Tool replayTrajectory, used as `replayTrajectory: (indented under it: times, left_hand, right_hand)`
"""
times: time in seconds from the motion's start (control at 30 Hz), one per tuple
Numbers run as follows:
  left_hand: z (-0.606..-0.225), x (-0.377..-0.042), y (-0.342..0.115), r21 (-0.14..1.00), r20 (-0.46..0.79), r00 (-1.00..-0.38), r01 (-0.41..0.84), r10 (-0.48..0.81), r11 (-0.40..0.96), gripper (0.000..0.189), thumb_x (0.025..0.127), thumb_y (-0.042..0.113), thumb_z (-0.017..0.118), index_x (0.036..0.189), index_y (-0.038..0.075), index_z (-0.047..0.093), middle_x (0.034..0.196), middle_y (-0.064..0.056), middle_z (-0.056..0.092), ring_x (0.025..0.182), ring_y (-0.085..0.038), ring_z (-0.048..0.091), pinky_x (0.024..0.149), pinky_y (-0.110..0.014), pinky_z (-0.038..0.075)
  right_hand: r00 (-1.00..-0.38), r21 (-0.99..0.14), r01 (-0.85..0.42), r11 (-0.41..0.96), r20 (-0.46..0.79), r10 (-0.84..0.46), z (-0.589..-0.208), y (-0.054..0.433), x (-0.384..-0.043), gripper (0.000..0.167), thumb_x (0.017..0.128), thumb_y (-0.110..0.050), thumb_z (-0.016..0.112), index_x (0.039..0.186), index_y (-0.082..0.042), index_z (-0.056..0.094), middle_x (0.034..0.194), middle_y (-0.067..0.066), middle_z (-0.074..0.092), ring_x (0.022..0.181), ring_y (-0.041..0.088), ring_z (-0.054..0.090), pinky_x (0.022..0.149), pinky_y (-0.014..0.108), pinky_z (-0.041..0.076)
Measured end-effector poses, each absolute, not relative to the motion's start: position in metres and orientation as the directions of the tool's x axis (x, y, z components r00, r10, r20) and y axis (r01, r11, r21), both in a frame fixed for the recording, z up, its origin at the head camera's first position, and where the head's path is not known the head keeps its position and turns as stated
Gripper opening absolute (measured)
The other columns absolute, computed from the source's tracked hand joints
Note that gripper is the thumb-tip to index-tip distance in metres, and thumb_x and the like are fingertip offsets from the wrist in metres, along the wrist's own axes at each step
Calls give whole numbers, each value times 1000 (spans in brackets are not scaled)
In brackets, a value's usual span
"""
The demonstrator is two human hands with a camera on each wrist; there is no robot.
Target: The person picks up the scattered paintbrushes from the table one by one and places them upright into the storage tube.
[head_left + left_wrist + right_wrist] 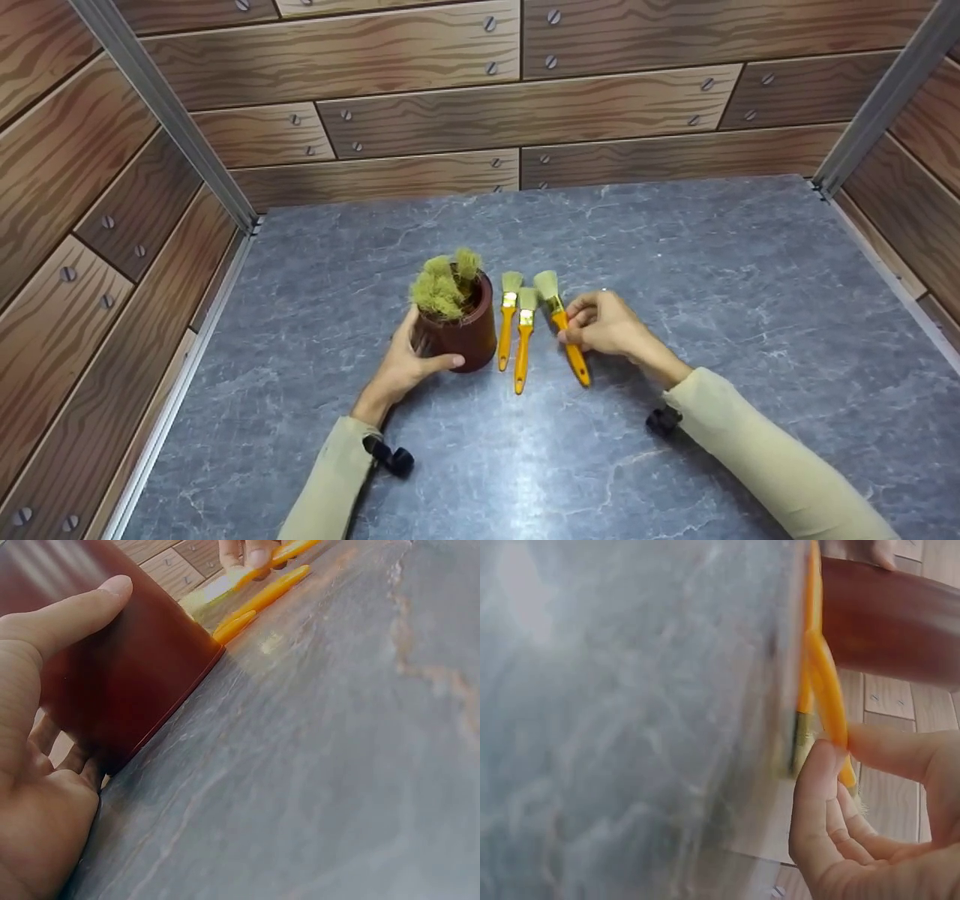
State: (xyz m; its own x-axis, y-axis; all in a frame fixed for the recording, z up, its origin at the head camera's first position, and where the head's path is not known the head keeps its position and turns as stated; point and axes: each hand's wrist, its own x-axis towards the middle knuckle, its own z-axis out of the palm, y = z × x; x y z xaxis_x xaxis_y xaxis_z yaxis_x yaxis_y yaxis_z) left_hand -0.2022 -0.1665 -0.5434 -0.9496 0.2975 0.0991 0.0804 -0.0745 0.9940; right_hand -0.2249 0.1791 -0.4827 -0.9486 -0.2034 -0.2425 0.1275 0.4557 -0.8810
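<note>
A dark brown cylindrical pot [469, 341] holds fuzzy yellow-green tufts [437, 291] like a small plant. My left hand [403, 365] grips the pot from its left side, thumb [79, 611] across the front and the other fingers around behind. To the right, my right hand [609, 326] pinches the orange handle of a paintbrush [577, 364] between thumb and fingers; its pale bristles point away from me. Two more paintbrushes lie between the pot and that brush: one [505, 334] beside the pot, another [523, 349] slightly nearer to me.
The grey marbled tabletop [360, 247] stretches around the things. Wood-patterned panels [420, 120] stand at the back and both sides, with metal corner posts [172, 112]. A black wrist device [390, 456] is strapped on each sleeve.
</note>
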Motion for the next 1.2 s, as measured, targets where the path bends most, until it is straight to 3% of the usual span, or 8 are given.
replayTrajectory:
  times: [0.33, 0.63, 1.2]
  left_hand:
    - [-543, -204, -168, 989, 137, -940, 110, 312, -103, 118, 78, 5, 96, 170, 18, 24, 169, -5, 42, 161, -21, 34, 132, -31, 28]
    - [-541, -204, -169, 990, 131, -940, 110, 316, -83, 123, 79, 9, 96, 173, 21, 17, 174, 0, 34, 163, -18, 28, 133, -30, 26]
    - [-544, -203, -167, 990, 132, -939, 111, 318, -83, 123, 78, 5, 96, 172, 21, 19, 173, -2, 36, 163, -20, 28, 135, -34, 23]
  right_hand:
    - [-963, -953, 22, 301, -101, -251, -453, 186, -224, 32, 94, 0, 79, 123, 9, 68, 108, 16, 72, 85, 18, 74, 78, 37, 69]
    - [-961, -980, -51, 194, -5, -277, -424, 177, -220, 32, 98, 5, 72, 128, 12, 65, 121, 33, 73, 94, 20, 79, 85, 40, 68]
    - [-944, -982, -179, 54, 155, -292, -382, 133, -217, 30, 94, 9, 75, 123, 12, 68, 116, 29, 76, 92, 21, 80, 83, 40, 68]
